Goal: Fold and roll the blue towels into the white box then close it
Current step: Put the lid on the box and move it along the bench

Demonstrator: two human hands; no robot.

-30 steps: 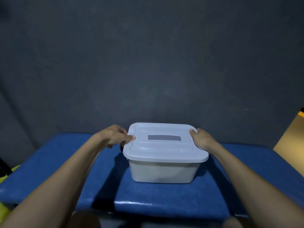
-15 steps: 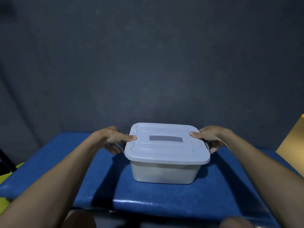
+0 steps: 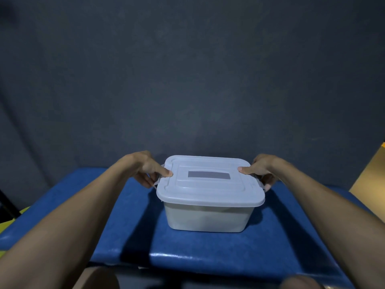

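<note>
A person's left hand (image 3: 145, 171) grips the left end of a white box (image 3: 207, 219) on a blue padded counter (image 3: 129, 232). Its thumb lies across the corner of the lid (image 3: 209, 185) and its fingers curl down around what looks like the left side latch (image 3: 158, 178). The grip suggests the thumb is pinning the lid flat while the fingers draw the clip up to lock it.

The box sits near the middle of the counter, square to the wearer and within easy reach of both arms. The lid is seated on the rim all the way round. A grey rectangular panel (image 3: 209, 175) is set in the middle of the lid.

On the far side, the right hand (image 3: 261, 171) mirrors the first. Its thumb presses the lid's right edge and its fingers wrap the right side latch (image 3: 260, 182). Working both ends at once probably keeps the box from sliding.

No blue towels are in view. They may be inside, though the milky walls do not show the contents. The job appears to be in its closing step, and whether either latch has snapped home cannot be told.

By count: two hands, one box, one lid, two latches partly hidden by fingers, one counter.

Behind hangs a dark grey backdrop (image 3: 187, 80).
</note>
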